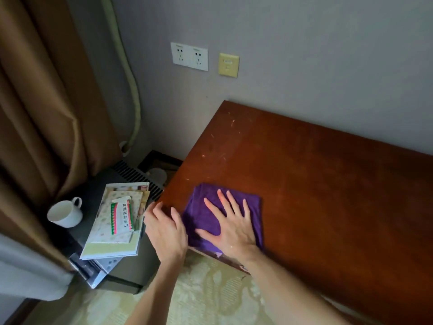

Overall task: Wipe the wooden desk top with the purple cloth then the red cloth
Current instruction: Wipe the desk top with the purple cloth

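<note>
A person stands at the near left corner of a wooden desk top (328, 184), seen from a camera worn on the head that looks down at both bare forearms. The desk top is reddish-brown, with pale specks and scuffs scattered across the part nearest the wall.

The purple cloth (201, 212), folded into a rough square, lies flat on the desk top, just inside its near left corner. The right hand (230, 226) presses down on the cloth with palm flat and fingers spread straight; it grasps nothing. The left hand (164, 228) sits just left of the cloth at the desk top's corner edge, its fingers relaxed and slightly bent, touching the edge and holding nothing.

Left of the desk top, and lower, a dark cabinet (93, 200) carries a white cup (65, 213), a stack of booklets (114, 228) and a slim red-and-green box (123, 215) on top of them. On the wall behind the desk top are white sockets (189, 56) and a yellowish wall plate (228, 64). A brown curtain (42, 102) hangs at the far left.

No red cloth is in view.

The step in hand looks like the first one, wiping with the purple cloth, and most of the desk top appears still to be covered. The next move likely calls for steady downward pressure while sliding the cloth away from the corner, toward the speckled area by the wall and along to the right.
</note>
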Demonstrator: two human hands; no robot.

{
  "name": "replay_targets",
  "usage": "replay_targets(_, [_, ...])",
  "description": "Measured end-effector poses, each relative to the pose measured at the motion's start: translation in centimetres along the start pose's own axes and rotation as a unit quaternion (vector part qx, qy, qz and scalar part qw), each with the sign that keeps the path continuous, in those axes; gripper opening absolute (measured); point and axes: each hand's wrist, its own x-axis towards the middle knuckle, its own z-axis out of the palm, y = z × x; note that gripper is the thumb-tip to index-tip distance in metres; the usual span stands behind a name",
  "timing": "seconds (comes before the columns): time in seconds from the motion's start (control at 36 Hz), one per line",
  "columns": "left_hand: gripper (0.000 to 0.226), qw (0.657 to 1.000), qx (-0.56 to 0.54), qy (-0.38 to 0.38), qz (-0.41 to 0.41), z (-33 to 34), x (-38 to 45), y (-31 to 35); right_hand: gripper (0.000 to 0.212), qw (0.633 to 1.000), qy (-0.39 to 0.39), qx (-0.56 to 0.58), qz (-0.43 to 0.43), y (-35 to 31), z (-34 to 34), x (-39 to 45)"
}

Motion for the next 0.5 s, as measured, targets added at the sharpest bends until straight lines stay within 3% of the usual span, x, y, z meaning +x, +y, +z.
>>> replay_targets(0.19, [0.033, 0.997, 0.077, -0.005, 0.005, 3.5, 3.7, -0.6, 0.087, 0.999, -0.014, -0.021, 0.042, 3.4, -0.3, 9.5])
replay_targets(0.36, [0.033, 0.999, 0.007, 0.026, 0.030, 4.2, 3.4, -2.1, 0.091, 0.997, -0.031, -0.025, 0.062, 8.6, -1.0, 18.9])
replay_targets(0.5, [0.033, 0.999, 0.011, 0.013, 0.047, 3.9, 4.0, -2.5, 0.089, 0.996, -0.034, -0.009, 0.081, 12.4, -1.8, 25.7])
